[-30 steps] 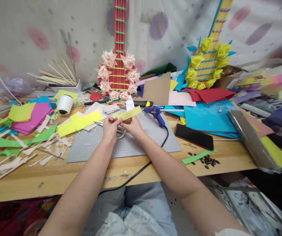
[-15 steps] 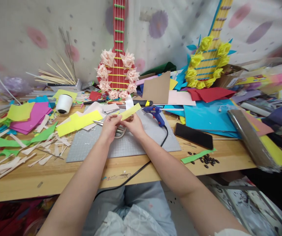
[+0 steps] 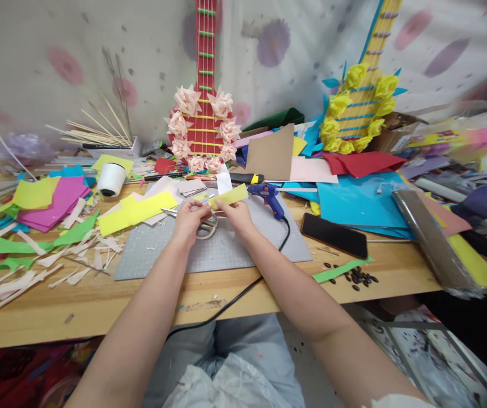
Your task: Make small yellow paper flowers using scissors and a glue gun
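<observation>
**Over the grey mat (image 3: 226, 254): yellow strip (image 3: 232, 195) in the right hand (image 3: 238, 215)**

Clock directions are taken from the hands, with 12 o'clock away from the person. The right hand pinches the strip near its inner end; the free end points to 2 o'clock, presumably to keep its face flat and in sight. The left hand (image 3: 191, 219) is just beside, thumb and fingers drawn together; whether a thin piece sits between them cannot be told. Scissors (image 3: 169, 212) pass beneath it, blades to 9 o'clock, probably kept within reach; contact with the palm cannot be confirmed.

The blue glue gun (image 3: 272, 200) lies between 2 and 3 o'clock, nozzle towards the strip's free end, a placement that appears to suit the right hand. Little room is noted there; a gap between tip and paper cannot be judged.

Yellow paper (image 3: 141, 214) overlaps the mat's edge at 9 o'clock. The phone (image 3: 334, 236), at 3 o'clock, lies off the mat. The widest open room is at 6 o'clock, between the forearms, down to the table's (image 3: 85, 306) front edge. The black cord (image 3: 238, 297) crosses there beneath the right forearm and could snag.
</observation>
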`<state>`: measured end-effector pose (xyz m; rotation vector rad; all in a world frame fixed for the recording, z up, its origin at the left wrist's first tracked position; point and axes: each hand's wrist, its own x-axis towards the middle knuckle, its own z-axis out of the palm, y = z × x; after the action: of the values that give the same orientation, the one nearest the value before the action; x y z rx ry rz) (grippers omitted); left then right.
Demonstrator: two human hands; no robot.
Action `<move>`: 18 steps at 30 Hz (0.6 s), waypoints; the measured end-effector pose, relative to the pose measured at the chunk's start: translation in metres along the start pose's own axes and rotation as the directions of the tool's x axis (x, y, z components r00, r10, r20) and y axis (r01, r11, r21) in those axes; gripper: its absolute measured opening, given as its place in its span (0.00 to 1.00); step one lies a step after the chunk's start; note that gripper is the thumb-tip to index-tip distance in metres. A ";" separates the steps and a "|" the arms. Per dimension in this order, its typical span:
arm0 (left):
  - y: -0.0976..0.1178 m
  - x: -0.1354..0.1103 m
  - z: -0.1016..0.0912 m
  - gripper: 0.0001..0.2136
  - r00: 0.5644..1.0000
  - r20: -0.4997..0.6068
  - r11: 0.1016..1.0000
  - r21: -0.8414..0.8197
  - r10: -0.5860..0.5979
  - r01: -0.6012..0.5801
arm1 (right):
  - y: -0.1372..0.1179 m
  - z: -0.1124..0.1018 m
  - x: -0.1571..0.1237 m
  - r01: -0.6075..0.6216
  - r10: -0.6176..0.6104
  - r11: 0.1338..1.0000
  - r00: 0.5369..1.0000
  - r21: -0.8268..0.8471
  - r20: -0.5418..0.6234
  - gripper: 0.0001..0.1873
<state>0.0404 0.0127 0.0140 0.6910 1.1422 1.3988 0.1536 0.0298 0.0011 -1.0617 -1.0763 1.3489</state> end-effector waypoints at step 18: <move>0.000 0.000 0.001 0.21 0.993 -0.112 0.998 -0.031 0.043 -0.046 | 0.002 0.005 -0.002 0.063 -0.075 0.994 0.988 -0.093 -0.134 0.11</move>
<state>0.0416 0.0133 0.0142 0.6244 1.1930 1.5066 0.1482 0.0275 0.0004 -1.1547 -1.0686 1.1654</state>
